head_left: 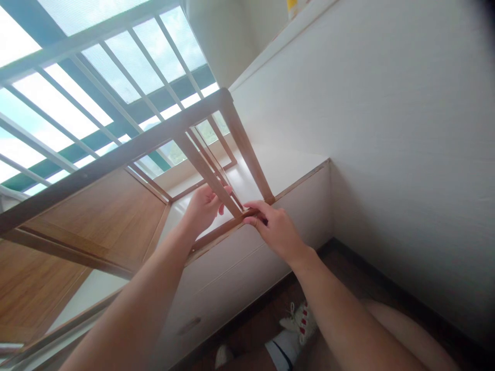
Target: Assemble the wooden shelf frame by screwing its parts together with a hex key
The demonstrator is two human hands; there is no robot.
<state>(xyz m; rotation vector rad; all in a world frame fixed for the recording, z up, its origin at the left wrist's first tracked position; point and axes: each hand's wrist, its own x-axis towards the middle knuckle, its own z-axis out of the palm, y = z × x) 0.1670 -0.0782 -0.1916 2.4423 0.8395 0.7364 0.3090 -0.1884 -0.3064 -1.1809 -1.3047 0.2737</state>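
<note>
Brown wooden frame [247, 147], left of the white wall [386, 129]. If it shifts, you could pinch skin where slat [201, 165] meets bottom rail [214, 236]. Your left grip [204, 206]: half curled, fingers behind the slat; hold unclear. Your right grip [276, 226], nearer the wall: narrow, touching the rail; can't tell if clamped.

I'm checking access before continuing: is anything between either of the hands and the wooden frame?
Nothing visible stands in between. The right hand touches the lower rail of the wooden frame; the left hand is at the inner bar, which partly hides that hand.
</note>
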